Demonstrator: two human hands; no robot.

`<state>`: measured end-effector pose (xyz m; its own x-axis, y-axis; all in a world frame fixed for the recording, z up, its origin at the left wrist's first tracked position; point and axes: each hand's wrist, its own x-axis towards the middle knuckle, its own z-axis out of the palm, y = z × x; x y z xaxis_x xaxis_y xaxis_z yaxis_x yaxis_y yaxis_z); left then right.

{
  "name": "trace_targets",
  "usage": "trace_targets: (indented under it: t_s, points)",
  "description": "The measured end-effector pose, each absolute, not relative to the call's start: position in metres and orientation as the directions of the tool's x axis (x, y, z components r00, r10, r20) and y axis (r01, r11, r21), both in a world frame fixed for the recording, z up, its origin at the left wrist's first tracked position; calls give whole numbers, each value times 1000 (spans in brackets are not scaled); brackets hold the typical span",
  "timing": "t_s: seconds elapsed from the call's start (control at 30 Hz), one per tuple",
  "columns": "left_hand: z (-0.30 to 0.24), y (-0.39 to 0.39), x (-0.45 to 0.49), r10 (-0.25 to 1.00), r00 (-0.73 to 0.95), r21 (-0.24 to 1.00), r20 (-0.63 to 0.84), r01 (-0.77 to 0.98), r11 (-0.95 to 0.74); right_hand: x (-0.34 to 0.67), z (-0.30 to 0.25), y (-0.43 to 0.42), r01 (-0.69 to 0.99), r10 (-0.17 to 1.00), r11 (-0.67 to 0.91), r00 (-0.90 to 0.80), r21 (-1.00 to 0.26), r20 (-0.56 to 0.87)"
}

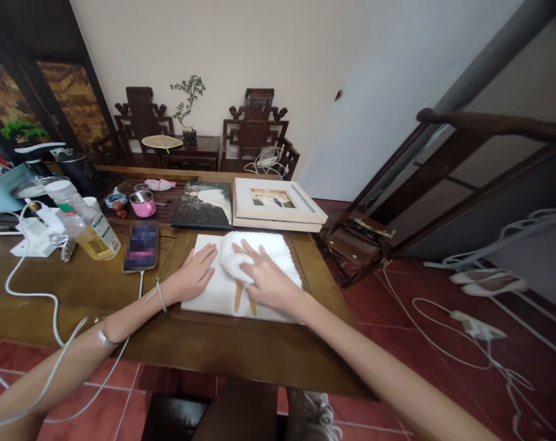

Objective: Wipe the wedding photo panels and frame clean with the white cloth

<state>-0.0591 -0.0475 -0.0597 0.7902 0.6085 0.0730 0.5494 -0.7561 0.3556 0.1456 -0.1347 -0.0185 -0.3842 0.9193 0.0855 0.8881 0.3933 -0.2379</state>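
White cloth [234, 263], partly bunched, lies over the far middle and right of a white panel [218, 299] on the brown worktop [181, 340]. The right grip [266, 278] is closed around the bunched part, thumb on the near side, fingers fanned over the top and pointing far and left. The cloth's looser part spreads towards the right, ending in a wavy edge. The panel lies flat, its long axis running left to right; two gold-coloured strips [237, 298] on it run near to far. Flat on the panel's left side, the left grip [198, 274] is unclenched, fingers aimed far and right. Beyond stand a dark photo panel [202, 205] and, to its right, stacked pale frames [278, 205]; a phone [141, 246] lies to the left.
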Motion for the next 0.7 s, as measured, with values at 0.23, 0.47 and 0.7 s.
trace_targets:
  t_s: [0.23,0.47,0.7]
  points:
    - [-61,-46,-60,598,798,369,78,534,-761,128,-15,-133,885,898,439,-440,-157,29]
    - [-60,-47,-60,602,795,344,72,547,-764,95,17,-219,807,795,509,-575,-300,-196]
    - [-59,-48,-60,608,792,337,55,559,-758,124,4,-164,888,914,375,-402,-268,-54]
